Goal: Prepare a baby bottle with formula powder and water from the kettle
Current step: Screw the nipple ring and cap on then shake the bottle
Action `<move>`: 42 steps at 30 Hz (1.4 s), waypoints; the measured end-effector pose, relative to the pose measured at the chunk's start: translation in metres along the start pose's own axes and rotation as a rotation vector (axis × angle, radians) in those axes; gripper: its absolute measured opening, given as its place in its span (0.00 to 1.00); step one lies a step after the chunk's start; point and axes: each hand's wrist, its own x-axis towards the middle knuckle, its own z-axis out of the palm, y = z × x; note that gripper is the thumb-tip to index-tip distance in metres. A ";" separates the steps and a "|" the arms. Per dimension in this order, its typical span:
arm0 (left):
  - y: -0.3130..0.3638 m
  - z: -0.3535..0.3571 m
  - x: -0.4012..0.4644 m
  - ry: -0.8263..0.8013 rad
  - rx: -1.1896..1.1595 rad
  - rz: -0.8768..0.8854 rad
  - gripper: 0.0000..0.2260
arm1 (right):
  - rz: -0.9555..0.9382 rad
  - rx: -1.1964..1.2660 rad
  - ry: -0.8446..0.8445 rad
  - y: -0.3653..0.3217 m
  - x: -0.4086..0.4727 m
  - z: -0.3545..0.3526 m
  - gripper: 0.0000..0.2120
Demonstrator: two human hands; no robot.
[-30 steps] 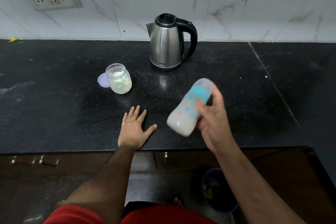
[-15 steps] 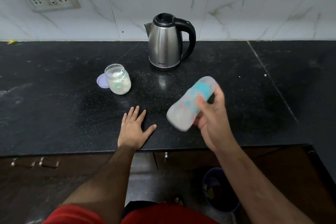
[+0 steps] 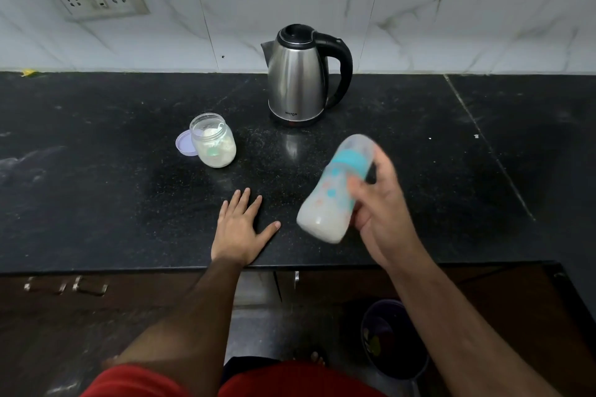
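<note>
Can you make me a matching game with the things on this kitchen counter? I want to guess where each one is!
Things:
1. bottle
2. kettle
3. jar
4. left hand

Where or how:
A. flat on the counter
B. open, lid lying beside it
C. tilted, held in the right hand
D. upright near the wall

Pairs: 1-C, 2-D, 3-B, 4-A

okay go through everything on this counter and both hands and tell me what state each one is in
baby bottle: capped, tilted, milky liquid inside, held off the counter
right hand: gripping the bottle, motion-blurred
left hand: flat on the counter, empty
kettle: upright, lid shut
formula jar: open, partly full
purple lid: off, beside the jar
</note>
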 end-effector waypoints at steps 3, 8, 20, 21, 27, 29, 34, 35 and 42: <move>0.000 0.001 0.000 0.002 0.008 -0.004 0.39 | -0.043 0.117 0.118 -0.003 0.008 -0.002 0.32; 0.000 -0.001 0.000 -0.014 0.003 -0.007 0.41 | 0.118 -0.133 -0.173 0.008 -0.010 -0.003 0.39; 0.001 -0.001 0.000 -0.010 0.004 -0.007 0.41 | 0.070 -0.076 -0.090 0.004 -0.004 -0.006 0.35; 0.001 -0.001 0.000 -0.007 0.003 -0.008 0.40 | 0.040 -0.004 -0.021 0.003 -0.001 -0.008 0.34; 0.002 -0.002 0.000 -0.018 -0.004 -0.009 0.40 | 0.090 -0.055 -0.087 0.007 -0.006 -0.006 0.35; 0.001 -0.002 0.000 -0.018 -0.004 -0.010 0.41 | 0.101 -0.115 -0.150 0.003 -0.008 -0.005 0.35; 0.001 -0.001 -0.001 0.006 -0.002 -0.005 0.38 | -0.005 0.121 0.047 -0.008 0.009 -0.008 0.33; 0.001 -0.001 -0.001 0.005 0.001 -0.004 0.38 | 0.009 0.092 0.028 -0.007 0.008 -0.007 0.34; 0.000 0.001 0.000 0.009 -0.002 -0.003 0.38 | 0.036 -0.005 -0.014 -0.013 0.005 -0.007 0.35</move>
